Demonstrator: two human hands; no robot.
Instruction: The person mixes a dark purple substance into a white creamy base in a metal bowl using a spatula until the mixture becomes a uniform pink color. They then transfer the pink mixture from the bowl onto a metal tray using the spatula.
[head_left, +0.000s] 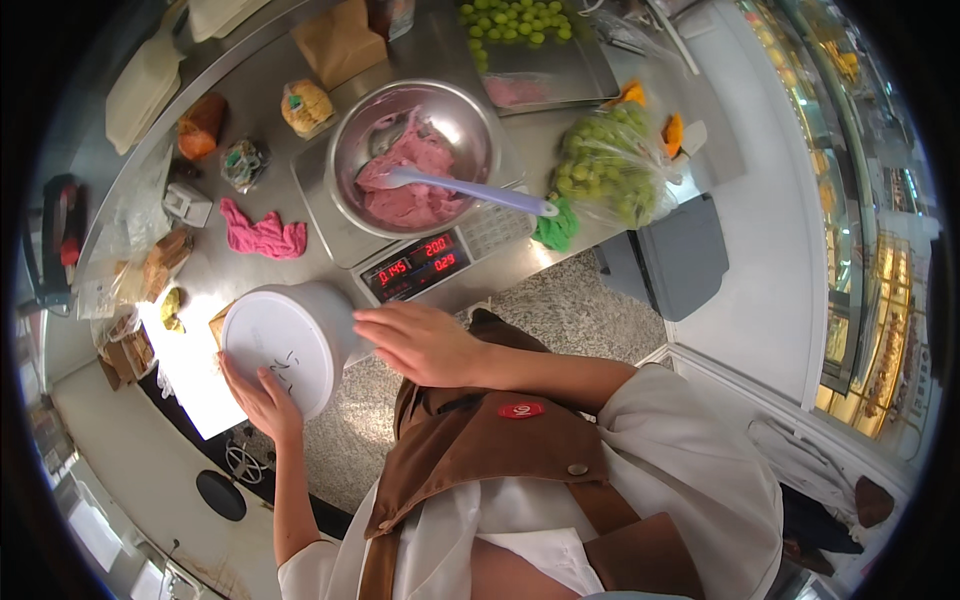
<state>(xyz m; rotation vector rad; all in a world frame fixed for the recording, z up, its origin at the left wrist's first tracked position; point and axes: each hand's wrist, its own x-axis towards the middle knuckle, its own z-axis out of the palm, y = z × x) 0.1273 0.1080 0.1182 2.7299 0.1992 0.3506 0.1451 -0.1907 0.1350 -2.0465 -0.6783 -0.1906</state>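
Observation:
My left hand (264, 405) lies with spread fingers against the lid of a white plastic tub (277, 349), which is tilted on its side at the counter's edge. At the tub's base end is my right hand (420, 345), its fingers extended close together; whether it presses on the tub I cannot tell. Beyond them a steel mixing bowl (339, 161) rests on a digital scale (412, 264) with a lit red display. Pink cream (420, 195) fills part of the bowl, and a lilac-handled spatula (480, 189) leans in it, its handle over the rim.
Bagged green grapes (611, 165) and a green cloth (556, 225) lie right of the scale. Behind is a metal tray (581, 71) with loose grapes. A pink cloth (262, 231) and wrapped food stand left. A grey bin (679, 255) is by the counter's right end.

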